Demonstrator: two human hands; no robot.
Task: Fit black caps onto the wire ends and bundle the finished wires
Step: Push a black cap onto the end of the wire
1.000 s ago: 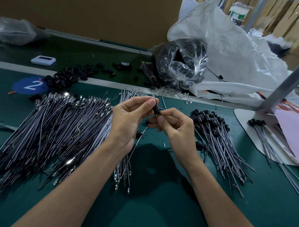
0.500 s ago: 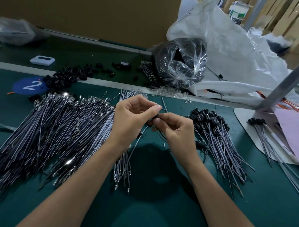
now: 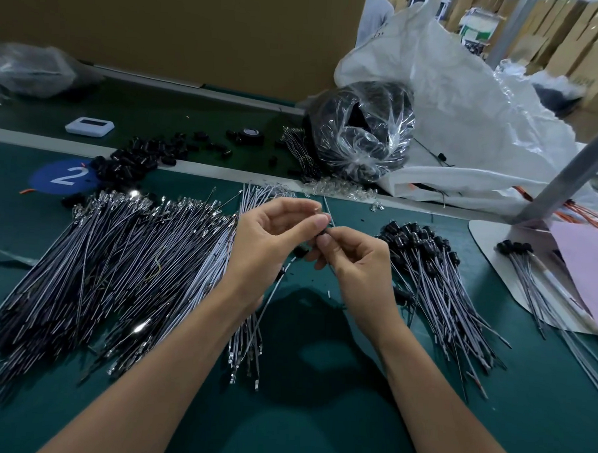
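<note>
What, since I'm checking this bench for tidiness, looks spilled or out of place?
Loose black caps lie scattered across the pale divider strip and up to the blue 2 marker, not in any container. Small clear pieces are spilled beside the clear bag.

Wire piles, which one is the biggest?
The pile left of the left hand: it fans widest and its ends are bare shiny metal. The capped pile by the right hand and the bunch on the white board are far smaller.
</note>
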